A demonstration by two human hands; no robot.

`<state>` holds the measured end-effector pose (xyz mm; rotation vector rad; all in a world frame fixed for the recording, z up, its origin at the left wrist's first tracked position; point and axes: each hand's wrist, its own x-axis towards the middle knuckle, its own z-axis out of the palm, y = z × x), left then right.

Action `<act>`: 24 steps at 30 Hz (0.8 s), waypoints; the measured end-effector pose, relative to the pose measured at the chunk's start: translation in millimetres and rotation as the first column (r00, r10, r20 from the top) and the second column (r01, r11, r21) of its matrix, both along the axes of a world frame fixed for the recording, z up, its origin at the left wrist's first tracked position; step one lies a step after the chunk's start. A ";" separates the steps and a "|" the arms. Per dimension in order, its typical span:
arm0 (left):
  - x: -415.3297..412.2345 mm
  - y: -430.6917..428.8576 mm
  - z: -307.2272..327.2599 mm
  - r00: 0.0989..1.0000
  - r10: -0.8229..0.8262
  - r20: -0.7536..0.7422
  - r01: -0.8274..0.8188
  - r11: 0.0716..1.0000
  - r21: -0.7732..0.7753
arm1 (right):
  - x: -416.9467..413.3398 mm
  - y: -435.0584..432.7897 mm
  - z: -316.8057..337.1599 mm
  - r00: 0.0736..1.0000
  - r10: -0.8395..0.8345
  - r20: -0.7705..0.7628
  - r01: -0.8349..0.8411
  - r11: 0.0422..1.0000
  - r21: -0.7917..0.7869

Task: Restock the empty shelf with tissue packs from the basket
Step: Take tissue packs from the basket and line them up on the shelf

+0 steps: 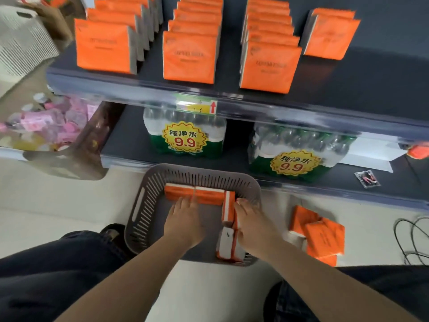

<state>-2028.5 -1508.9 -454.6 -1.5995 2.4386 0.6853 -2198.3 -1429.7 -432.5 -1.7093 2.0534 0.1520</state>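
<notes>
Both arms reaching down and forward, grips low and side by side

Bare forearms come in from the bottom corners and angle toward each other, wrists pretty much straight. The left grip (183, 220) is palm down with its back up at the camera, fingers (185, 204) stretched forward and close together, tips right at a lying tissue pack (206, 194), though it's a bit blurry there. The right grip (254, 225) is just beside it, not touching it, fingers straight and laid along the side of an upright tissue pack (228, 210) rather than curled round it. Its thumb is hidden, so I can't say where that is. Knees in dark trousers sit on either side.
</notes>
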 end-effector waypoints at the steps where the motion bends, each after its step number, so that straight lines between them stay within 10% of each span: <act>1: 2.5 -2.1 -7.1 1.000 0.006 0.014 -0.006 1.000 0.020 | 1.1 -0.9 -8.2 1.000 -0.001 0.006 0.001 1.000 0.003; 24: 22.3 -131.4 -136.0 0.966 -0.040 0.257 0.047 0.999 -0.023 | -2.7 -120.9 -151.3 0.998 -0.006 0.070 0.002 0.998 0.063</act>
